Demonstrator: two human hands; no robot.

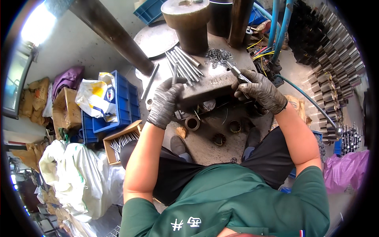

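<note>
My gloved left hand (166, 98) is closed round a short steel rod (175, 72), which stands up out of the fist at the near edge of the metal worktable (213, 81). In my gloved right hand (258, 89) is what looks like a pair of pliers (236, 72), its silver tip pointing up and left. The fingers cover much of its handles. Just beyond that tip lies a pile of small metal clips (219, 57). Between the hands, a bundle of steel rods (182, 63) rests on the table, and a single rod (150, 81) lies apart on the left.
A thick steel post (114, 35) slants down on the left, and a heavy flanged cylinder (185, 23) stands at the back. Blue crates (125, 100) and a carton of rods (112, 152) are at my left. A hose (308, 98) and stacked metal parts (339, 63) are at the right.
</note>
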